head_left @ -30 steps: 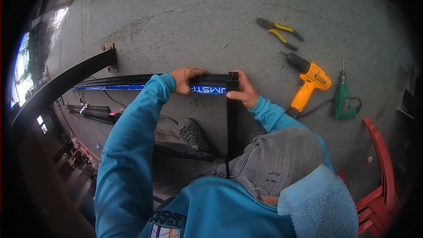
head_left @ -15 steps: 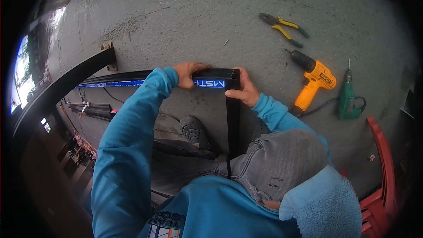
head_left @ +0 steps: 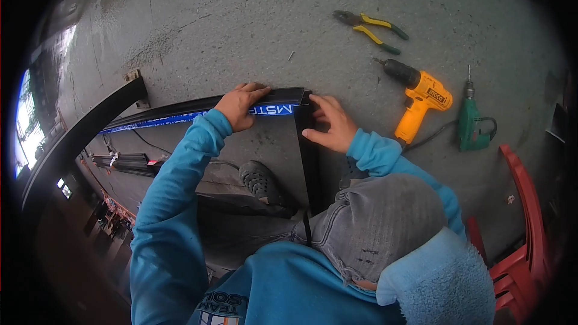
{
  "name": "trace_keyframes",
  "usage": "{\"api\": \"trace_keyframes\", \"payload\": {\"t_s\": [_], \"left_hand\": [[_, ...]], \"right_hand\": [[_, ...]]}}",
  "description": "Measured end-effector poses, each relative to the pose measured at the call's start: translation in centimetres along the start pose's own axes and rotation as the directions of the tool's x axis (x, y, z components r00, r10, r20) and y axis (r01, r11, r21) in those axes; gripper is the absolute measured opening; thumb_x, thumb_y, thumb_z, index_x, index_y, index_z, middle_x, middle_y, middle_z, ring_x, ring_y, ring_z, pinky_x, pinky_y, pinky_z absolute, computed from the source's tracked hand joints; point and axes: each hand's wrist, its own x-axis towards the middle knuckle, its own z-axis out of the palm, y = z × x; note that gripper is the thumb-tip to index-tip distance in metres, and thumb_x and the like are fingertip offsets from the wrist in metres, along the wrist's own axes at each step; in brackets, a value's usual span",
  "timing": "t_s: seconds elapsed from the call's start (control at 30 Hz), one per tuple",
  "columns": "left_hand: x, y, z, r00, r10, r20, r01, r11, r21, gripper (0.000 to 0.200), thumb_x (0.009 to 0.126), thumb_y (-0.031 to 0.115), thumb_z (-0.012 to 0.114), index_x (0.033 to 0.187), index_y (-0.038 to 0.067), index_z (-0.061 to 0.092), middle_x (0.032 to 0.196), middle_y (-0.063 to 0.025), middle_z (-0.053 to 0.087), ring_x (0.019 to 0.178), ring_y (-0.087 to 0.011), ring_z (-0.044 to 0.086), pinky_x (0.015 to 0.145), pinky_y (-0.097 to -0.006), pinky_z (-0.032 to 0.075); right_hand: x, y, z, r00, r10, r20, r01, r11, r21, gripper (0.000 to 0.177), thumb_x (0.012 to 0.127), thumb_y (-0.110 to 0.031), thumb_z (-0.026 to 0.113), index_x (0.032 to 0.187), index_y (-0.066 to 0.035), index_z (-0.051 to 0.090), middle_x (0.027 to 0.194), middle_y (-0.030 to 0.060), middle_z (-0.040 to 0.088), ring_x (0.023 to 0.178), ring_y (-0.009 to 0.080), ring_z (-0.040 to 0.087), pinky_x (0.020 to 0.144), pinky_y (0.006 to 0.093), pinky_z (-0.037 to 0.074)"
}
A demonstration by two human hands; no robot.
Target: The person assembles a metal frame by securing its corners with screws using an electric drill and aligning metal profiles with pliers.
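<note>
A long black metal profile [head_left: 283, 94] with a blue printed strip [head_left: 278, 109] along its side runs leftward from a corner. There it meets a second black profile [head_left: 305, 162], which reaches back toward my legs. My left hand [head_left: 238, 106] is closed over the long profile, a short way left of the corner. At the corner, my right hand [head_left: 334, 125] lightly grips the second profile, thumb on its upper edge and index finger near its end. A gap shows between that thumb and the curled fingers. Any screw at the joint is not visible.
On the concrete floor to the right lie pliers [head_left: 373, 29], a yellow cordless drill [head_left: 424, 99] and a green corded drill [head_left: 474, 123]. A red plastic chair [head_left: 522, 204] stands at lower right. A curved-looking black bar [head_left: 90, 120] crosses the left side, near more black profiles [head_left: 123, 162].
My right hand has loosened around the corner, its fingers now farther apart. My left hand has shifted slightly along the long profile, away from the corner. The whole view has moved a little.
</note>
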Motion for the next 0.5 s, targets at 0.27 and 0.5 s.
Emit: {"api": "trace_keyframes", "payload": {"t_s": [0.27, 0.5], "left_hand": [[-0.2, 0.6, -0.6, 0.999, -0.032, 0.031, 0.032, 0.999, -0.007, 0.072, 0.063, -0.003, 0.06, 0.134, 0.004, 0.051, 0.135, -0.016, 0.052, 0.118, -0.0367, 0.054, 0.104, -0.0402, 0.045], [-0.2, 0.9, -0.6, 0.999, -0.036, -0.017, 0.036, 0.999, -0.041, 0.063, 0.066, -0.008, 0.058, 0.128, 0.003, 0.055, 0.125, -0.0172, 0.057, 0.114, -0.0375, 0.056, 0.098, -0.0413, 0.047]], "right_hand": [[0.7, -1.6, 0.5, 0.998, 0.056, 0.034, -0.058, 0.996, 0.06, 0.081, 0.074, -0.025, 0.08, 0.137, -0.001, 0.034, 0.108, 0.0198, 0.057, 0.087, 0.0278, 0.063, 0.076, 0.0372, 0.054], [0.5, -1.8, 0.7, 0.996, 0.076, 0.047, -0.082, 0.988, 0.128, 0.076, 0.073, -0.022, 0.079, 0.132, -0.001, 0.035, 0.097, 0.0175, 0.059, 0.084, 0.0268, 0.064, 0.072, 0.0369, 0.052]]}}
